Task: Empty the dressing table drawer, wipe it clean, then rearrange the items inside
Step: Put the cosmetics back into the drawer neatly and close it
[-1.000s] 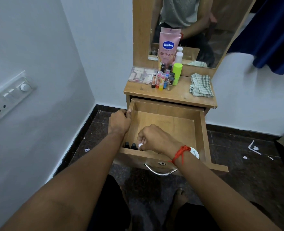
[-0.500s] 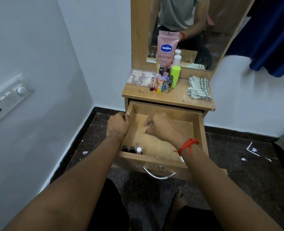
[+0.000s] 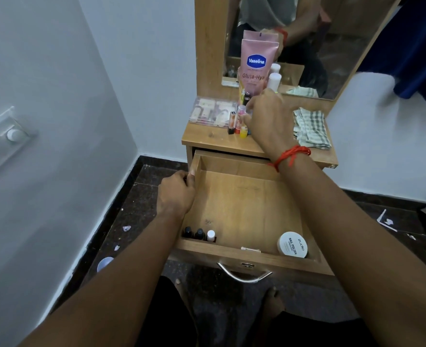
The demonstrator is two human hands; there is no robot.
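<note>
The drawer (image 3: 242,209) is pulled out from under the bench (image 3: 217,141). The left hand (image 3: 175,194) holds the drawer's left wall near the back. Its fingers are curled over the wall.

The right hand (image 3: 265,118) is up over the bench, among the little bottles (image 3: 237,121) that stand there. Its fingers are bent around them, but I cannot tell if it has hold of one. A red thread (image 3: 290,155) is tied on that wrist.

Inside the drawer, three small bottles (image 3: 199,234) stand in a row in the front left corner, two with black caps and one with a white cap. A round white tub (image 3: 292,244) that says NAIL POLISH lies in the front right corner. A small flat thing (image 3: 250,249) lies against the front wall between them. The rest of the drawer floor is bare wood.

On the bench, a tall pink tube (image 3: 255,63) stands at the back by the mirror (image 3: 332,46). A clear box (image 3: 212,113) lies to the left of the little bottles. A folded checked cloth (image 3: 311,127) lies on the right side of the bench.
</note>
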